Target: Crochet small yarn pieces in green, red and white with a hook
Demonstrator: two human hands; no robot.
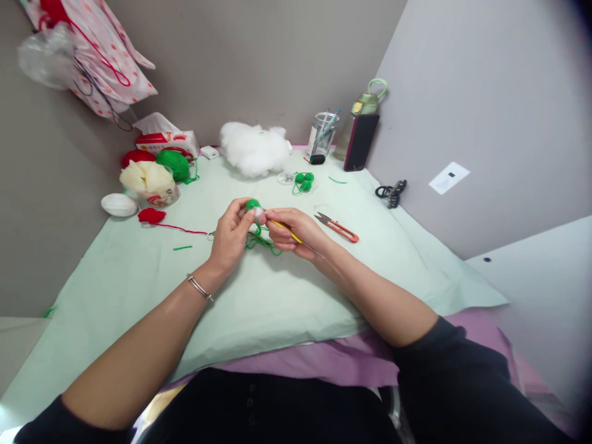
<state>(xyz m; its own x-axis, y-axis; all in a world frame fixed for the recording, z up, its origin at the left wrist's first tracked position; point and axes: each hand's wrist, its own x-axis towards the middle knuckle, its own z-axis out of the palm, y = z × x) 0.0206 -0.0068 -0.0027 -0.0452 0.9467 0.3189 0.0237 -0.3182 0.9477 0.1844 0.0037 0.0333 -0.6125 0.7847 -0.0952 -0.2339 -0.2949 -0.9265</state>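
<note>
My left hand [230, 233] is closed around a small green crocheted piece [252, 204], with a white tuft of stuffing [258, 211] showing at its near side. My right hand [295, 229] grips a crochet hook [285, 229] with a yellow handle, its tip end up against the tuft. Loose green yarn [260, 242] hangs in loops below both hands. From a small red crocheted piece [152, 215] on the left, a red strand runs toward my left wrist. Orange-handled thread snips [337, 227] lie to the right of my right hand.
A heap of white stuffing [254, 148] sits at the back. On the left are a tub [150, 183], a green yarn ball [172, 164], a white ball [119, 205] and a tissue box [169, 143]. At the back right stand a pen jar [322, 134], a phone [361, 142] and a bottle [365, 103].
</note>
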